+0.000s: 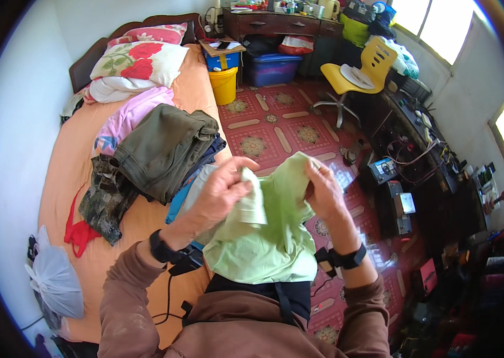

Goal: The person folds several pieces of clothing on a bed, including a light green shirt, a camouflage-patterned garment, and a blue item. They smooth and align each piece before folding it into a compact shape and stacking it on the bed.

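A light green cloth garment [261, 250] lies over my lap, its upper part lifted between my hands. My left hand [225, 188] pinches one raised edge between thumb and fingers. At the other raised edge, my right hand [323, 188] grips the fabric. Both hands are slightly blurred. To the left, on the bed, sits a pile of clothes with olive-green trousers [167, 147] on top, a camouflage garment [109, 192] beside it and a pink garment [138, 112] behind. Blue and grey fabric shows between the pile and my left hand.
The bed [68, 179] has an orange sheet, with a red strappy cloth item [79, 237] and a tied white plastic bag [57, 282] on it. A yellow chair [345, 80] stands ahead on the red patterned floor. A cluttered dark desk [430, 134] runs along the right.
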`<control>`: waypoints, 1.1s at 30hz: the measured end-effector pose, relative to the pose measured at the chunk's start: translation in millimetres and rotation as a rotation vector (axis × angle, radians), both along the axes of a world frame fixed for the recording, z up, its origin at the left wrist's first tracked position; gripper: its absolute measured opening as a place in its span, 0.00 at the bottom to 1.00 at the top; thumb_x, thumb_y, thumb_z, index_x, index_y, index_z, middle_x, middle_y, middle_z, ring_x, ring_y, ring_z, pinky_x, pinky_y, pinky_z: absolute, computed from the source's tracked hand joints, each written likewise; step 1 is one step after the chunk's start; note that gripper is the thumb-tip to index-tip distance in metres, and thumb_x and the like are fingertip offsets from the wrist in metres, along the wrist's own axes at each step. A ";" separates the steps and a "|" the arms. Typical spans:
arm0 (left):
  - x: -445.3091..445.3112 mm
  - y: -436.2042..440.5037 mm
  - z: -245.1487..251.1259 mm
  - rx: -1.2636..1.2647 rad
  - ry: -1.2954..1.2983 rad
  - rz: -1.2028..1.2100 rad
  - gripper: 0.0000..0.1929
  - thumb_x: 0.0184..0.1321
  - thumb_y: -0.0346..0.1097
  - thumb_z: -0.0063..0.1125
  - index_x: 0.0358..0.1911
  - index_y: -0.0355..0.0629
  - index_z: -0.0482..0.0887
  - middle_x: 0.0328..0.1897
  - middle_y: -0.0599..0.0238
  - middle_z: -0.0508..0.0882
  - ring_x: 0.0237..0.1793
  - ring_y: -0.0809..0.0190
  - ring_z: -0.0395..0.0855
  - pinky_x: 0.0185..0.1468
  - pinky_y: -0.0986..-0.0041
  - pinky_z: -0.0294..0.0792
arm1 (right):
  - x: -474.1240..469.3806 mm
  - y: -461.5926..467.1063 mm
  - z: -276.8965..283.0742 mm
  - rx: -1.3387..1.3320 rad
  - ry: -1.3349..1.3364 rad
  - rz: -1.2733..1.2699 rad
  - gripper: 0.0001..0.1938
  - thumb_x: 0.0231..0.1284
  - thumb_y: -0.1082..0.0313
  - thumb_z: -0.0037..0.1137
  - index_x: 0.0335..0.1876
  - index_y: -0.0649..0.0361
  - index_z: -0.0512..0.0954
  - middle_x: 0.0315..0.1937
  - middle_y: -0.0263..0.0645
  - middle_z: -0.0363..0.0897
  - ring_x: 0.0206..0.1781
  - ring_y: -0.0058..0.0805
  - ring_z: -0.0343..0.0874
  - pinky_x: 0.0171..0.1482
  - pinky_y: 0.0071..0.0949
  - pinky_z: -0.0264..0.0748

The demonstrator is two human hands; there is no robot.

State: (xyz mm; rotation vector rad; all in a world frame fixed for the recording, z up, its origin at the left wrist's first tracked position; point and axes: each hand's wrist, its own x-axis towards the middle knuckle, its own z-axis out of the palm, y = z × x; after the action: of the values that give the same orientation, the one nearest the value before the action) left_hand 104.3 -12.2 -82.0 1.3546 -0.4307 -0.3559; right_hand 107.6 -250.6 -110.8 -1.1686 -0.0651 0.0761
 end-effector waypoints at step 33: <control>9.3 -25.8 -17.9 0.371 -0.654 0.057 0.13 0.47 0.34 0.72 0.35 0.41 0.82 0.38 0.64 0.74 0.44 0.61 0.71 0.49 0.69 0.65 | -67.9 14.3 44.4 0.082 -0.372 -0.103 0.06 0.66 0.76 0.47 0.45 0.66 0.74 0.43 0.38 0.75 0.43 0.23 0.73 0.49 0.22 0.69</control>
State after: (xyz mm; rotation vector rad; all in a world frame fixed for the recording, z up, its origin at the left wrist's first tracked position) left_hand 113.6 -37.9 -99.9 1.8380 -0.8952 0.0750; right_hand 39.8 -236.3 -66.3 -1.0905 -0.3332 -0.2342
